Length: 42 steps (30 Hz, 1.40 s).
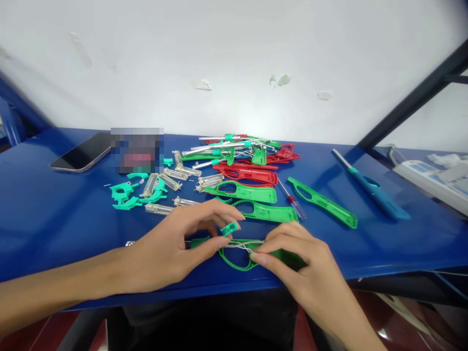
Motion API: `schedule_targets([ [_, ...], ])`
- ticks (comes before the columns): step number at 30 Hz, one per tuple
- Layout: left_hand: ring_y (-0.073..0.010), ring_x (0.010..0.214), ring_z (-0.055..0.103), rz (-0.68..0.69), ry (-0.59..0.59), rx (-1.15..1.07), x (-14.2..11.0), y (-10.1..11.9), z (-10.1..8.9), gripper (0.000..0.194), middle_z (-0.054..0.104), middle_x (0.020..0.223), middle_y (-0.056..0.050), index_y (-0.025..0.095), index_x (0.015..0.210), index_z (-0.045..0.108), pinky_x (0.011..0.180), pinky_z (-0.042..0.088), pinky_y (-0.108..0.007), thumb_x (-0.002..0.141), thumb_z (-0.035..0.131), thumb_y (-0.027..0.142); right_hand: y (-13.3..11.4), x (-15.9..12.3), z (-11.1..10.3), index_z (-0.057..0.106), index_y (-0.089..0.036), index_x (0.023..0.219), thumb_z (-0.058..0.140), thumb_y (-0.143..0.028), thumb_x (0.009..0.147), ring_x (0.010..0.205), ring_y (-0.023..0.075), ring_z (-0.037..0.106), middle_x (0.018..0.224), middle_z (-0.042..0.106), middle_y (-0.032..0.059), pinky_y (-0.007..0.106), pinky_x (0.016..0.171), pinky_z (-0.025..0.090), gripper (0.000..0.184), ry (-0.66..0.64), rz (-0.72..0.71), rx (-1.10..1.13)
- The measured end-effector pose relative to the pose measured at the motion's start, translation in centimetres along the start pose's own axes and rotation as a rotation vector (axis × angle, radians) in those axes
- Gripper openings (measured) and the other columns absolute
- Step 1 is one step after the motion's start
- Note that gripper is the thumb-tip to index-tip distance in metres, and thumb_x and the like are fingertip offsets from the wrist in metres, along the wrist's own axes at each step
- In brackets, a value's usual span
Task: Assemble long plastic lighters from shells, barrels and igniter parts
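Note:
Near the table's front edge lies a green lighter shell half (234, 265) with a looped handle, partly covered by both hands. My left hand (183, 239) reaches over its left part, thumb and fingertips closed on a small turquoise plastic piece (229, 228). Thin white wires (239, 246) run across the shell's loop. My right hand (298, 253) pinches these wires between thumb and index finger, above the shell's right part. A metal tube end (129, 243) shows left of my left wrist. Just behind the hands lies another green shell half (272, 212).
Turquoise triggers (124, 192) and clear fuel tanks (170, 181) lie at the left, near a phone (82, 152). Behind are piled metal tubes (219, 146) and red shell halves (248, 174). A screwdriver (295, 204), a green half (323, 202) and a blue lighter (376, 187) lie at the right.

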State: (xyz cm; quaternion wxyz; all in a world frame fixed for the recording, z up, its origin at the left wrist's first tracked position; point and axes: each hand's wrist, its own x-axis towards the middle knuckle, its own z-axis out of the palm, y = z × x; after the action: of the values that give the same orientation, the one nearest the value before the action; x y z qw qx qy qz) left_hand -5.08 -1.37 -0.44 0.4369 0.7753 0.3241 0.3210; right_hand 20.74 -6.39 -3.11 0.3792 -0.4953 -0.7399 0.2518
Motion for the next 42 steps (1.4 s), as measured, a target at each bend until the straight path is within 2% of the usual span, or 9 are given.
schedule_targets([
  [9, -0.0168, 0.098, 0.079, 0.005, 0.004, 0.077, 0.1, 0.1, 0.1, 0.027, 0.081, 0.115, -0.003, 0.026, 0.128, 0.074, 0.09, 0.065, -0.026, 0.103, 0.063, 0.021, -0.2, 0.1, 0.3, 0.077, -0.029, 0.09, 0.076, -0.034, 0.1, 0.087, 0.0209, 0.07, 0.088, 0.076, 0.001, 0.034, 0.076, 0.056, 0.011, 0.047, 0.047, -0.007],
  [17, -0.0159, 0.095, 0.08, 0.01, 0.01, 0.117, 0.1, 0.0, 0.2, 0.026, 0.082, 0.111, 0.0, 0.028, 0.124, 0.076, 0.083, 0.063, -0.024, 0.103, 0.063, 0.022, -0.2, 0.2, 0.3, 0.077, -0.03, 0.09, 0.074, -0.034, 0.101, 0.085, 0.0175, 0.069, 0.087, 0.075, -0.0025, 0.03, 0.075, 0.053, 0.012, 0.067, 0.058, 0.007],
  [22, -0.0169, 0.095, 0.08, 0.004, 0.012, 0.098, 0.1, -0.1, 0.4, 0.024, 0.082, 0.112, -0.002, 0.027, 0.12, 0.078, 0.084, 0.065, -0.025, 0.101, 0.065, 0.021, -0.5, 0.7, 0.2, 0.075, -0.028, 0.082, 0.074, -0.032, 0.099, 0.077, 0.0178, 0.068, 0.08, 0.074, -0.0021, 0.03, 0.07, 0.052, 0.018, 0.077, 0.069, -0.007],
  [27, -0.0156, 0.09, 0.081, 0.004, -0.001, 0.099, 0.1, 0.1, 0.4, 0.021, 0.084, 0.105, 0.0, 0.027, 0.114, 0.081, 0.078, 0.065, -0.022, 0.1, 0.066, 0.02, -0.9, 1.3, -0.1, 0.074, -0.027, 0.078, 0.072, -0.034, 0.099, 0.074, 0.0181, 0.068, 0.077, 0.073, -0.0016, 0.03, 0.067, 0.052, 0.022, 0.043, 0.094, 0.002],
  [32, -0.0141, 0.089, 0.082, 0.075, -0.039, 0.114, -0.2, -0.2, 0.5, 0.02, 0.085, 0.102, 0.004, 0.03, 0.111, 0.081, 0.081, 0.064, -0.021, 0.099, 0.069, 0.018, -0.9, 1.4, -0.3, 0.073, -0.027, 0.077, 0.073, -0.034, 0.099, 0.073, 0.0164, 0.067, 0.076, 0.072, -0.0032, 0.028, 0.067, 0.051, 0.024, 0.019, 0.093, -0.005],
  [37, -0.0146, 0.102, 0.08, 0.205, -0.057, 0.023, -0.4, -0.9, 1.0, 0.022, 0.085, 0.104, -0.001, 0.024, 0.103, 0.08, 0.09, 0.064, -0.021, 0.096, 0.067, 0.007, -0.7, 1.2, 0.0, 0.07, -0.026, 0.079, 0.069, -0.038, 0.102, 0.071, 0.0149, 0.063, 0.074, 0.069, -0.0037, 0.027, 0.063, 0.049, 0.026, 0.028, 0.127, 0.017],
  [42, -0.0146, 0.099, 0.078, 0.22, -0.06, 0.052, -0.3, -0.6, 1.0, 0.02, 0.082, 0.104, -0.003, 0.022, 0.107, 0.081, 0.091, 0.062, -0.021, 0.099, 0.068, 0.009, -0.6, 1.1, 0.2, 0.07, -0.027, 0.084, 0.069, -0.036, 0.103, 0.072, 0.0145, 0.064, 0.077, 0.069, -0.0039, 0.027, 0.066, 0.049, 0.022, 0.045, 0.099, 0.003],
])
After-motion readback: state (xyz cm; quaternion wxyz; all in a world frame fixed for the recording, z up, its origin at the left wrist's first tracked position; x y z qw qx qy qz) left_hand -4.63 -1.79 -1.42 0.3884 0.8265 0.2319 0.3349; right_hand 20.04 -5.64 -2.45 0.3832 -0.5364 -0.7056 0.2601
